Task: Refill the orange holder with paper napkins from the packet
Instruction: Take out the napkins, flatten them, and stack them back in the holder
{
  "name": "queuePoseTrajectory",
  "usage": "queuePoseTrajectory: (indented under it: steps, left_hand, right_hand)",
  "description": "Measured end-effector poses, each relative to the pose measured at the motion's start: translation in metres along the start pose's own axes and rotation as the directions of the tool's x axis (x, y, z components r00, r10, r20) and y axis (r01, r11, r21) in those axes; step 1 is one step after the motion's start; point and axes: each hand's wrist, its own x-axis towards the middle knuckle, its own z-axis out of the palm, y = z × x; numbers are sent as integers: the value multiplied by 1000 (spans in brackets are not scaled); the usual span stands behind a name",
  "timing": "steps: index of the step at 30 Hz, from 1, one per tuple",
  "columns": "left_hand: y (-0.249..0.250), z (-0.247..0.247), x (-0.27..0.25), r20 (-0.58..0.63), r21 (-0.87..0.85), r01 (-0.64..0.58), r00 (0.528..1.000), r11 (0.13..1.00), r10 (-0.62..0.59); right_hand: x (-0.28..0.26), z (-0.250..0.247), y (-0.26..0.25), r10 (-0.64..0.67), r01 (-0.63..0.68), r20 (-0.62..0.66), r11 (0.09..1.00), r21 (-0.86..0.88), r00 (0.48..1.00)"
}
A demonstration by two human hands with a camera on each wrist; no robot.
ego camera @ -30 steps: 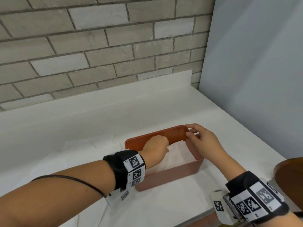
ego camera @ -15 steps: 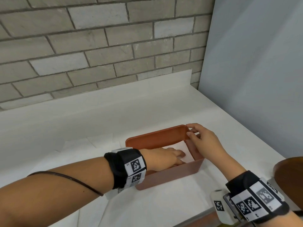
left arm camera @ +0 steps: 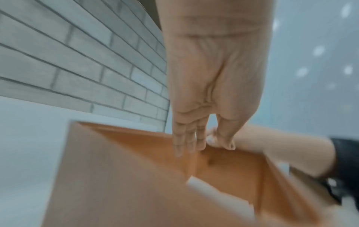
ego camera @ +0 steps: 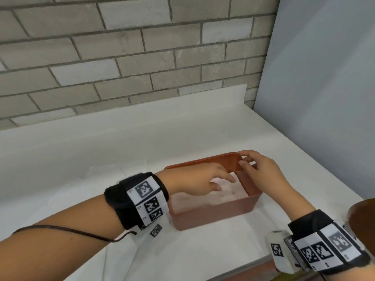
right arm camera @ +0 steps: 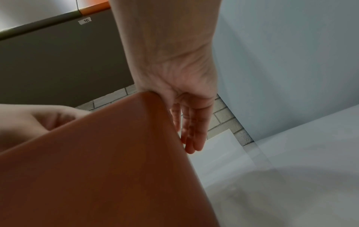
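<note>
Right hand (ego camera: pixel 261 175) pinches the orange rectangular plastic holder's (ego camera: pixel 213 217) far corner, steadying it while relaxed left hand (ego camera: pixel 199 182) hovers above white paper napkins (ego camera: pixel 229 194) inside

Café-like service corner, brick wall (ego camera: pixel 121 57), white counter (ego camera: pixel 101 149)

We see an orange holder (ego camera: pixel 213 217) on a white worktop (ego camera: pixel 121 149), with white paper napkins (ego camera: pixel 229 194) inside that take a pinkish cast, perhaps from its walls. Behind the holder, the brick wall (ego camera: pixel 121 57) is grey and off-white with darker joints; to its right stands a pale blue-grey panel (ego camera: pixel 324 98). Both wristbands (ego camera: pixel 140 199) are black with black-and-white square markers.
</note>
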Motion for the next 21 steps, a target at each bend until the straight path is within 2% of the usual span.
queuePoseTrajectory:
  steps: [3, 6, 8, 10, 12, 14, 16, 19, 21]
  left_hand:
    - [-5, -24, -41, -172, -142, 40, 983, 989, -65]
    - [-20, -42, -94, -330, -294, 140, 913, 946, -238]
    - [-37, -46, -129, -443, -384, 189, 821, 904, -360]
    - [-55, -45, -163, -514, -513, 224, 692, 829, -506]
    - [-70, -37, -194, -519, -638, 241, 567, 732, -639]
    - [-84, -27, -224, -486, -691, 287, 495, 663, -720]
    - [-97, -13, -252, -427, -682, 381, 485, 624, -763]
    - [-116, 7, -290, -352, -538, 564, 525, 627, -775]
    - [-127, 19, -310, -304, -440, 645, 547, 625, -780]
  right_hand:
    - [1, -7, -6, 12, -10, 29, 997, -73, 999]
    - [0, -12, -27, -48, 41, -48, 991, -131, 998]
    - [-4, -9, -51, -146, 132, -121, 984, -116, 982]
    - [-11, 2, -79, -246, 240, -143, 969, -58, 959]
    - [-22, 18, -109, -332, 335, -116, 942, 10, 936]
    - [-34, 39, -137, -410, 413, -60, 909, 57, 910]
    - [-50, 65, -163, -470, 466, 27, 880, 86, 882]
    - [-71, 109, -191, -505, 499, 210, 862, 83, 837]
    - [-81, 140, -203, -456, 483, 379, 875, 28, 805]
